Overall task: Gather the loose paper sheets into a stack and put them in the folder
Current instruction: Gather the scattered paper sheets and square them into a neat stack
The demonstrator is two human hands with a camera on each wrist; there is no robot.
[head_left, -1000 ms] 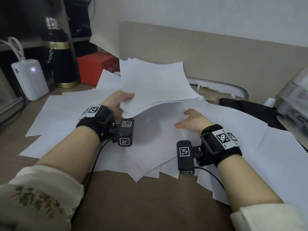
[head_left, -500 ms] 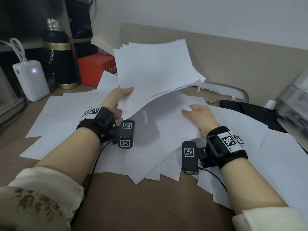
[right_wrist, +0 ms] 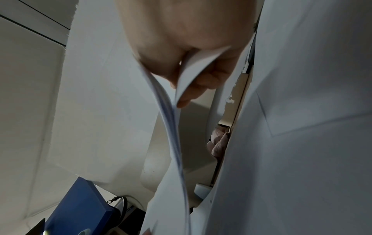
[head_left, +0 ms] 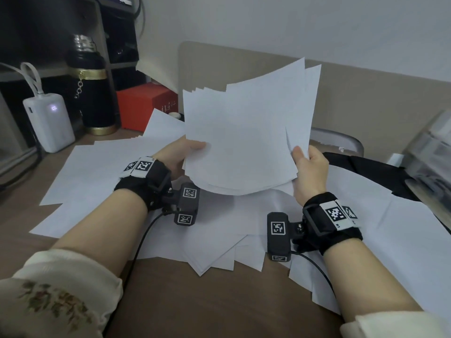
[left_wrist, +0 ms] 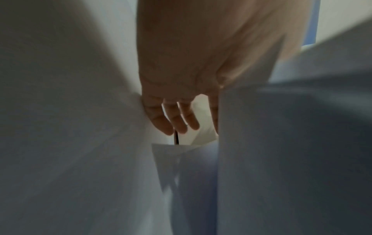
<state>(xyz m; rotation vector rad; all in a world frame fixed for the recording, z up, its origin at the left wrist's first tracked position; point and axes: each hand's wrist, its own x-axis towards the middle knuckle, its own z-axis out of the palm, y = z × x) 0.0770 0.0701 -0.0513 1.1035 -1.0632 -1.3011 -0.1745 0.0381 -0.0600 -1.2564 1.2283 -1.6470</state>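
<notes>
A bundle of sheets (head_left: 246, 140) stands tilted above the counter (head_left: 219, 301), edges uneven. The left hand (head_left: 179, 156) pinches its left edge, the right hand (head_left: 308, 167) its right. Below the fingers (left_wrist: 177, 120), loose sheets (head_left: 97, 172) cover the counter.

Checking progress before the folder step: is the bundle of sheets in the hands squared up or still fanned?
Still fanned. The held bundle shows staggered top corners; left hand and right hand grip its sides.

the head view looks forward and down from above; each wrist view sits very near the raised paper sheets (head_left: 246, 140), shared by all.
</notes>
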